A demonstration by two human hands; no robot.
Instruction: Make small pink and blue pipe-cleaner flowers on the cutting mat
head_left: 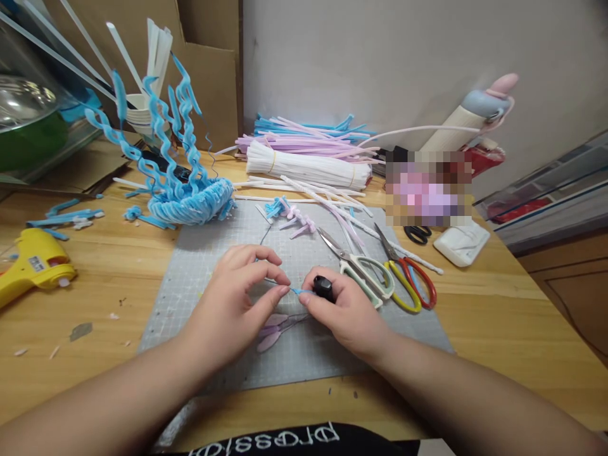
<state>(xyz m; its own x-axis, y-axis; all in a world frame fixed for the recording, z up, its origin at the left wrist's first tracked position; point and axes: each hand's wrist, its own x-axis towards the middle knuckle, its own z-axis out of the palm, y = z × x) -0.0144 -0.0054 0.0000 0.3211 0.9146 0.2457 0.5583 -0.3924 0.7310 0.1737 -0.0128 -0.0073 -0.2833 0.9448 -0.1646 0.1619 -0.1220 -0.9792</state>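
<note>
Over the grey cutting mat (228, 370), my left hand (242, 288) pinches one end of a thin blue pipe cleaner (298, 291), its dark bare wire rising behind the fingers. The other end is gripped between the thumb and finger of my right hand (339, 307). Tucked in that same fist is a black-ended tool (323, 287), its kind hidden by the fingers. Below the hands lie light purple petal-shaped pieces (270, 339) on dark wire. Just beyond are small blue and pink twisted pieces (289, 215).
White-handled scissors (363, 272) and red-and-yellow scissors (403, 278) lie right of my hands. A curly blue pipe-cleaner piece (190, 201) stands back left, near a yellow glue gun (35, 269). White pipe cleaners (304, 166) are bundled at the back. A white case (462, 242) sits right.
</note>
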